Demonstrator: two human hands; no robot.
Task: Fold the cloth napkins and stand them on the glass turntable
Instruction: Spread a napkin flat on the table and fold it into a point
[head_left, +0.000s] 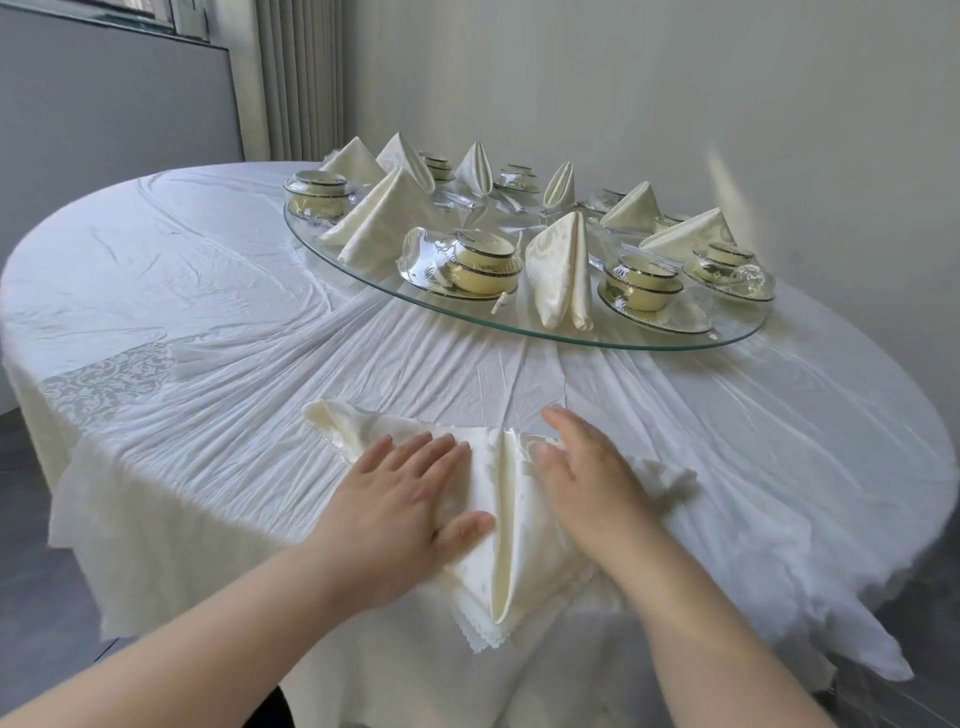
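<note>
Napkin: cream cloth napkin (498, 525) lies half-folded at the table's near edge, centre ridge raised.
Left hand (410, 493): flat, fingers spread, pressing its left flap.
Right hand (587, 478): flat on the right flap.
Turntable: glass turntable (519, 325) beyond, bearing standing napkins (561, 270).

napkin (501, 545) partly under left hand (410, 499); right hand (587, 467) motion-blurred; far bowls (517, 176) indistinct

Both hands are pressing flat on a cream napkin (506, 525): left hand (410, 499) lying on its left flap, right hand (587, 467) lying on its right, with a raised fold standing between them.
</note>
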